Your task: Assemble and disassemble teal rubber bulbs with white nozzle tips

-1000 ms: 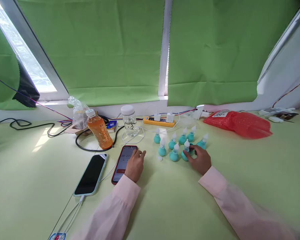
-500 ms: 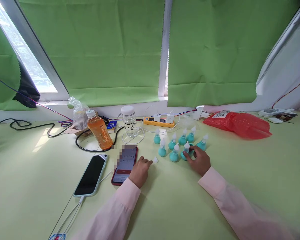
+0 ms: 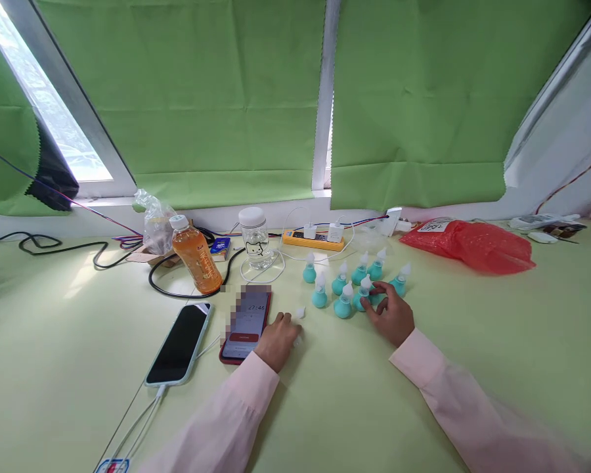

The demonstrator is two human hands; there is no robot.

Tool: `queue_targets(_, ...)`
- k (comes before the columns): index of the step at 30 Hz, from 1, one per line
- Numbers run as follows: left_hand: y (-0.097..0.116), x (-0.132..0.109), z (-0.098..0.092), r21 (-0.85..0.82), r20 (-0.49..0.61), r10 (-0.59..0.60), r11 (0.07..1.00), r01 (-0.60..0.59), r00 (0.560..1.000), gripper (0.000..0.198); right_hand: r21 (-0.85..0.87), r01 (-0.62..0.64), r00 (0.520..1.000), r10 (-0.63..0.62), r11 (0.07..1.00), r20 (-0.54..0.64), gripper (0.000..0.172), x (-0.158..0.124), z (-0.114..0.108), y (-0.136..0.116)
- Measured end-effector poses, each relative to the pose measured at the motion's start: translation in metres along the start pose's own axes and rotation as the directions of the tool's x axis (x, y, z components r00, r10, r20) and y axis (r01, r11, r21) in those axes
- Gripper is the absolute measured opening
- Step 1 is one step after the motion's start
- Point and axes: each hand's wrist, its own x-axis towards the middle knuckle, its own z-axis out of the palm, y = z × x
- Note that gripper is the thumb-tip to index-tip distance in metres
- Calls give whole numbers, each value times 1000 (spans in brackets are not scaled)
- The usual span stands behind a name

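Observation:
Several teal rubber bulbs with white tips [image 3: 343, 302] stand in a cluster on the pale green table [image 3: 335, 407]. My right hand [image 3: 393, 316] is closed round the front bulb [image 3: 360, 297] at the cluster's right side, and the bulb stands upright on the table. My left hand [image 3: 277, 339] lies curled beside a red-cased phone [image 3: 246, 322] with a lit screen. A small loose white tip [image 3: 300, 311] shows right at its fingertips and looks pinched there.
A dark-screened phone in a mint case [image 3: 180, 343] lies left on its charging cable. Behind stand an orange drink bottle [image 3: 196, 256], a glass jar [image 3: 254, 239] and a yellow power strip [image 3: 314, 238]. A red plastic bag [image 3: 473, 243] lies at the right and black cables [image 3: 64, 248] at the left.
My left hand left the red phone's screen, slid right to the loose white tip and closed on it. My right hand stayed on the front bulb, shifting it slightly left.

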Motion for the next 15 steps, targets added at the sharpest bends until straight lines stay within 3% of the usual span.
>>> queue_targets(5, 8, -4, -3, 61, 10, 128, 990, -128, 992, 41, -70, -11, 998, 6, 997, -69, 43, -1, -5, -9)
queue_targets(10, 15, -7, -3, 38, 16, 191, 981, -192, 981, 24, -36, 23, 991, -27, 999, -129, 44, -2, -10, -14)
queue_targets(13, 16, -6, 0, 30, 6, 175, 984, -175, 985, 25, 68, 140, 969, -122, 988, -215, 35, -10, -14, -19)
queue_targets(15, 16, -5, 4, -12, -31, 147, 989, -147, 989, 30, 133, 271, 952, -245, 953, -181, 21, -22, -17, -27)
